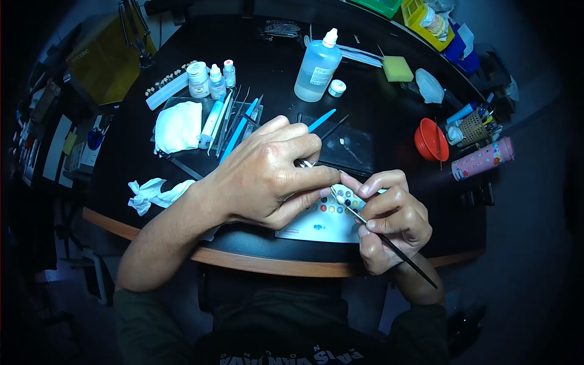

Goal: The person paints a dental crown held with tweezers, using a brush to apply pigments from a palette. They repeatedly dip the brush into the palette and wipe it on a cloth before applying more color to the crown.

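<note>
My left hand (pixel 277 176) is closed around a slim metal instrument (pixel 304 163), mostly hidden by the fingers. At its tip sits a small tooth-coloured piece (pixel 340 199), too small to make out fully. Between the fingers of my right hand (pixel 395 216) is a thin brush (pixel 398 250) with a dark handle, its tip pointing up-left at that piece. The two hands nearly touch at the fingertips. Beneath them lies a white palette (pixel 325 231) with rows of coloured dots and a blue smear.
Behind stand a large clear bottle (pixel 318 68), a small jar (pixel 337 88) and several small bottles (pixel 215 81). A folded white cloth (pixel 177 128) and crumpled tissue (pixel 157 193) lie left. Rightward are a red bowl (pixel 431 140), pen basket (pixel 472 129) and pink tumbler (pixel 483 159).
</note>
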Available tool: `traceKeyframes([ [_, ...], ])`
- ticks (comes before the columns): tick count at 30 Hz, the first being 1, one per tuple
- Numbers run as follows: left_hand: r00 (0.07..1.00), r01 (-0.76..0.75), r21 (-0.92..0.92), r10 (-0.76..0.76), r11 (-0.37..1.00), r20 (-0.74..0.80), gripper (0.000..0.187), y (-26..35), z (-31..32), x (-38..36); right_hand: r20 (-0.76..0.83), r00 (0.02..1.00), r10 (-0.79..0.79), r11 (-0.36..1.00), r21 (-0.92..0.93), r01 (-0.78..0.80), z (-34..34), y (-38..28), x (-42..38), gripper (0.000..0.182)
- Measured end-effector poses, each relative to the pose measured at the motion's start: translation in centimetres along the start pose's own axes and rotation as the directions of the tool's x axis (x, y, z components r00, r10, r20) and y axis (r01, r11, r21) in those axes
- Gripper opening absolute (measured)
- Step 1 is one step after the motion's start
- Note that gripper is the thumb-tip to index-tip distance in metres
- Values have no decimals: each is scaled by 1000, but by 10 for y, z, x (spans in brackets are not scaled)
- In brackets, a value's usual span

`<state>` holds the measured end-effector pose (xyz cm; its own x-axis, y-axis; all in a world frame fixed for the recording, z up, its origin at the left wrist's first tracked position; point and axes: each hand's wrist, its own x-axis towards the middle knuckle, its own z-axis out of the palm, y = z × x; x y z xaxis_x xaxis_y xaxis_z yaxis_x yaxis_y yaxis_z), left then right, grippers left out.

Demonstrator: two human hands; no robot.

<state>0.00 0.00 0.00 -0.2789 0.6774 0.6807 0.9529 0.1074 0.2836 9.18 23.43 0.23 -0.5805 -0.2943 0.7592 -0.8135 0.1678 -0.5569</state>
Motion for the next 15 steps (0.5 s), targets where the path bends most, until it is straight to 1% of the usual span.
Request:
traceKeyframes([
  [5, 1000, -12, -5, 12, 1000, -15, 26, -1, 1, 0, 20, 1000, -13, 1000, -10, 13, -1, 1, 1, 14],
  [8, 1000, 15, -62, -14, 998, 5, 24, -2, 3, -2, -5, 1000, -29, 1000, 12, 29, 0, 1, 0, 14],
  [11, 999, 38, -143, -40, 989, -10, 21, -3, 8, -4, -44, 998, -34, 999, 8, 34, 0, 2, -3, 16],
  [15, 999, 39, -148, -40, 988, -4, 20, -3, 8, -3, -39, 998, -51, 998, -29, 50, 1, 1, -1, 17],
])
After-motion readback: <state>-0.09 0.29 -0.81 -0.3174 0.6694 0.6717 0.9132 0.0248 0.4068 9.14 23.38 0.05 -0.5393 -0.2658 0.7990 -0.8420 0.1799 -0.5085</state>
